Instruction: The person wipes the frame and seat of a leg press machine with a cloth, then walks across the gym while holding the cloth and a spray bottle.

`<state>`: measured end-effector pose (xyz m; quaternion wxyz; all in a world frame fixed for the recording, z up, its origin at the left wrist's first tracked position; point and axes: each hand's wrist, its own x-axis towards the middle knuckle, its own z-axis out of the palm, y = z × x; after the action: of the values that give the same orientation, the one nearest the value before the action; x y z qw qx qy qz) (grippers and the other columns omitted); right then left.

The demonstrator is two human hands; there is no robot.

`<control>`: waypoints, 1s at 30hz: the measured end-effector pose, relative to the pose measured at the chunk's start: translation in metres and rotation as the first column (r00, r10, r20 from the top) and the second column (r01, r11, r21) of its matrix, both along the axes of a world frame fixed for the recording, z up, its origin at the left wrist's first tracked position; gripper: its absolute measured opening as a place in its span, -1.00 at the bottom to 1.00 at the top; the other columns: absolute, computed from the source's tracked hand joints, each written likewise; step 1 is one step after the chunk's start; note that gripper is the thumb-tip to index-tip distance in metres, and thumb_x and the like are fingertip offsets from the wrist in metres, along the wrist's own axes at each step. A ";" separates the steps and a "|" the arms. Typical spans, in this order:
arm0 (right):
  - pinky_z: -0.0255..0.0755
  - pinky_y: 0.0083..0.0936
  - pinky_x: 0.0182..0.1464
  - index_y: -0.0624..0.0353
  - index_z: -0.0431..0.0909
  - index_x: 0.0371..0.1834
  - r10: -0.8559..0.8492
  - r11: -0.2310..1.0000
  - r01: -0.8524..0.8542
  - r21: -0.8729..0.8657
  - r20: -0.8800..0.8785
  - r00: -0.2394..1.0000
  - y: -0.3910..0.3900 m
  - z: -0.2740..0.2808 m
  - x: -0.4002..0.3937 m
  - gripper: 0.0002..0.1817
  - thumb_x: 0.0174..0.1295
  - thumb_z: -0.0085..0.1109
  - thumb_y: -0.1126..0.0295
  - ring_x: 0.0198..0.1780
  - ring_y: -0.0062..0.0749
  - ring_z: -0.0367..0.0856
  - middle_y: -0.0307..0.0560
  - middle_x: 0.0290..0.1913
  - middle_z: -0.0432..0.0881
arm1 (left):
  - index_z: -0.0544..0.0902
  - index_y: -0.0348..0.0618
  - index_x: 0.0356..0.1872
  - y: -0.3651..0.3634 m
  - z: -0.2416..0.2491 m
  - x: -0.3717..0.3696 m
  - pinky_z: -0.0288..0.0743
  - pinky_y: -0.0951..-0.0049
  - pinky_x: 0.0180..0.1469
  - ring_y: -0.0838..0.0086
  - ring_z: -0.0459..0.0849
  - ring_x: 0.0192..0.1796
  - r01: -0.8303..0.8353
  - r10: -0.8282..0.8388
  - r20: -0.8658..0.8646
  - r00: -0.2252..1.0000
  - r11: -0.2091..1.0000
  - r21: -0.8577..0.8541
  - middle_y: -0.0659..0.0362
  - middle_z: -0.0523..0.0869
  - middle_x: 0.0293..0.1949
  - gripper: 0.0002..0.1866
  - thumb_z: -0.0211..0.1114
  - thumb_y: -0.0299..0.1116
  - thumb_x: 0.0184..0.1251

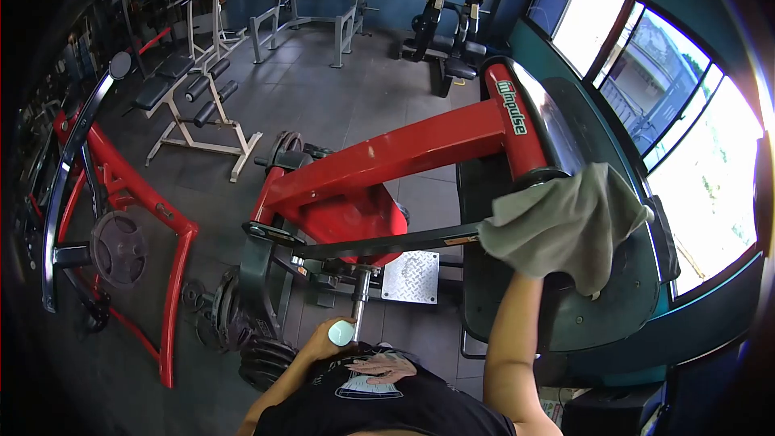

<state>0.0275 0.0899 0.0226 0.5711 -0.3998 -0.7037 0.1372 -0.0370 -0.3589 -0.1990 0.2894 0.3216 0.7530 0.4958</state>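
Observation:
A grey cloth (565, 226) hangs in folds over my right hand, hiding its fingers; only my right wrist (528, 284) shows below it. The cloth lies against the end of the black padded roller (545, 125) on a red gym machine (404, 145) and over its dark backboard (557, 315). Low in front of my body, my left hand (321, 341) is wrapped round a pale mint container (341, 333), its round end facing up. A metal bar (361, 303) of the machine is just beyond that hand.
Weight plates (230, 311) are stacked at the lower left, near a red-framed machine (182, 274). A diamond-patterned footplate (410, 277) sits under the red machine. Windows (646, 89) line the right wall. A bench (165, 81) and racks (339, 32) stand farther back.

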 end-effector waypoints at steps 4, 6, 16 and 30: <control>0.17 -0.40 0.46 0.17 0.25 0.46 0.181 0.941 -0.246 0.231 0.272 0.945 -0.099 -0.051 -0.024 -0.43 0.44 0.04 0.22 0.42 -0.30 0.32 -0.02 0.42 0.37 | 0.65 -0.08 0.09 -0.013 0.006 -0.002 0.51 0.24 0.19 0.19 0.68 0.08 -0.017 0.018 0.030 0.999 0.999 -0.031 0.07 0.74 -0.02 -0.40 0.62 -0.26 -0.07; 0.17 -0.40 0.46 0.17 0.25 0.45 0.254 0.907 -0.359 0.221 0.394 0.883 -0.115 -0.054 -0.018 -0.43 0.44 0.04 0.22 0.42 -0.30 0.33 -0.02 0.42 0.37 | 0.65 -0.08 0.09 -0.019 0.003 -0.008 0.51 0.25 0.19 0.19 0.68 0.07 -0.023 0.023 0.003 1.000 1.000 0.014 0.07 0.74 -0.01 -0.40 0.62 -0.25 -0.07; 0.22 -0.37 0.43 0.17 0.27 0.44 0.370 0.878 -0.478 0.041 0.578 0.728 -0.148 0.142 0.039 -0.45 0.43 0.05 0.23 0.39 -0.29 0.37 0.00 0.40 0.39 | 0.66 -0.10 0.07 -0.077 -0.013 -0.032 0.50 0.26 0.19 0.19 0.67 0.08 -0.154 0.152 0.035 0.988 0.987 0.052 0.09 0.73 0.03 -0.41 0.63 -0.28 -0.09; 0.28 -0.34 0.39 0.16 0.30 0.42 0.199 0.931 -0.329 0.156 0.539 0.819 -0.122 0.122 -0.032 -0.47 0.42 0.05 0.25 0.35 -0.26 0.41 0.02 0.37 0.42 | 0.66 -0.05 0.08 -0.140 -0.009 -0.050 0.49 0.27 0.20 0.21 0.65 0.11 -0.210 0.211 -0.006 0.978 0.976 0.052 0.10 0.73 0.02 -0.42 0.62 -0.32 -0.08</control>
<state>-0.0049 -0.0321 0.1450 0.3820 -0.2466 -0.8905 0.0170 -0.0873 -0.4986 -0.2079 0.2228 0.2502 0.7716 0.5407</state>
